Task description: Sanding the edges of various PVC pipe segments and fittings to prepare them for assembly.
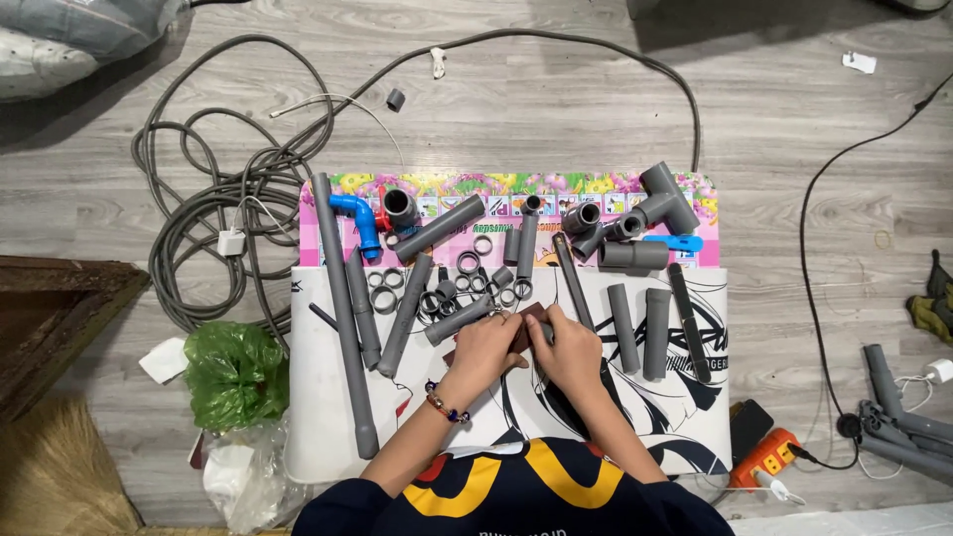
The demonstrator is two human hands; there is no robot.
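My left hand (483, 349) and my right hand (574, 349) meet at the middle of a white printed mat (318, 427). Together they grip a short grey pipe piece (545, 332) and a brown scrap, perhaps sandpaper (526, 325), pinched between the fingers. My left wrist wears a beaded bracelet (447, 405). A grey pipe (459, 321) lies just left of my left hand. Several grey rings (469, 262) sit above the hands.
Long grey pipes (342, 318) lie on the mat's left; short pipes (640, 331) on its right. A blue elbow (359, 220) and grey tee fittings (663, 199) rest on a pink floral board (516, 185). Coiled grey cable (204, 213), green bag (233, 372), orange power strip (762, 457).
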